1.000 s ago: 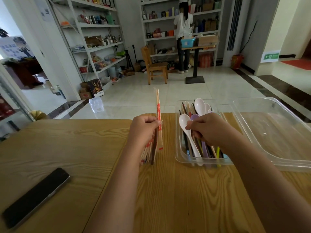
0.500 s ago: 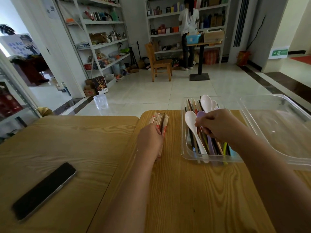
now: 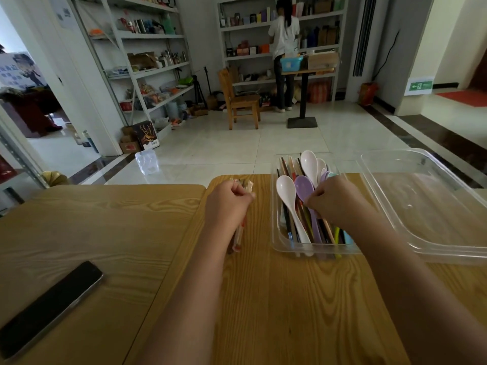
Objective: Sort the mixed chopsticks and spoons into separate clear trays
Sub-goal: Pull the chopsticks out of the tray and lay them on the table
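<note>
A narrow clear tray (image 3: 276, 241) on the wooden table holds mixed chopsticks (image 3: 291, 227) and spoons, among them a white spoon (image 3: 288, 196) and a purple spoon (image 3: 304, 188). My right hand (image 3: 334, 198) reaches into this tray with fingers curled and pinching among the utensils; what it pinches is hidden. Left of the tray, my left hand (image 3: 228, 206) grips a bundle of wrapped chopsticks (image 3: 239, 237) lying low along the table. A larger clear tray (image 3: 427, 233) sits at the right with nothing in it.
A black phone (image 3: 50, 306) lies on the adjoining table at the left. A seam between the two tabletops runs just left of my left forearm. Beyond the far table edge are tiled floor, a wooden chair (image 3: 239, 101), shelves and a standing person (image 3: 283, 48).
My left hand has lowered the chopstick bundle from upright to lying flat along the table. My right hand has stayed in the narrow tray, shifting slightly among the utensils.
</note>
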